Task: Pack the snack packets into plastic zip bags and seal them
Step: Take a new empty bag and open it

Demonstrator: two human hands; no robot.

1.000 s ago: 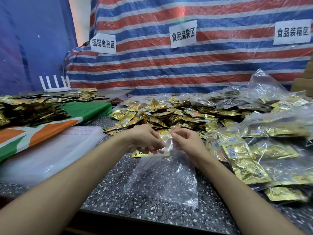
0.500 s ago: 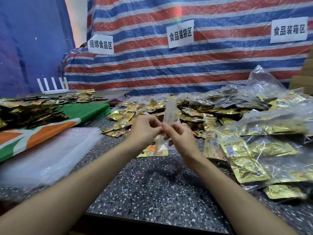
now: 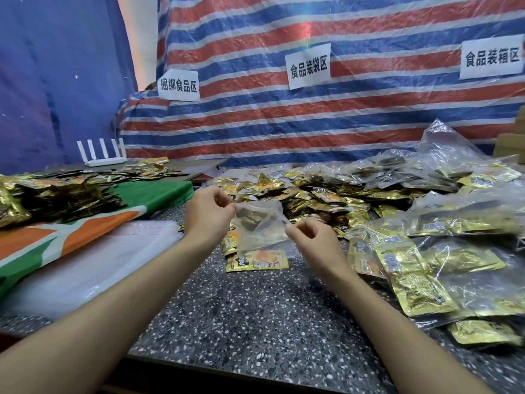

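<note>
Fingers of the left hand [image 3: 208, 216] and right hand [image 3: 312, 240] pinch opposite ends of 1 empty zip bag [image 3: 258, 227] at frame centre, above the counter [image 3: 255, 322]. Its mouth slants upper left to lower right; a snack packet [image 3: 257, 261] lies just below, between them.

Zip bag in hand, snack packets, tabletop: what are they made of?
The zip bag looks like thin clear plastic film, likely polyethylene: packets show through it and it creases softly. The snack packets look like glossy gold metallised foil laminate, with sharp crinkled highlights. The tabletop looks like dark terrazzo or speckled stone, by its pale chips; possibly a printed laminate.
</note>
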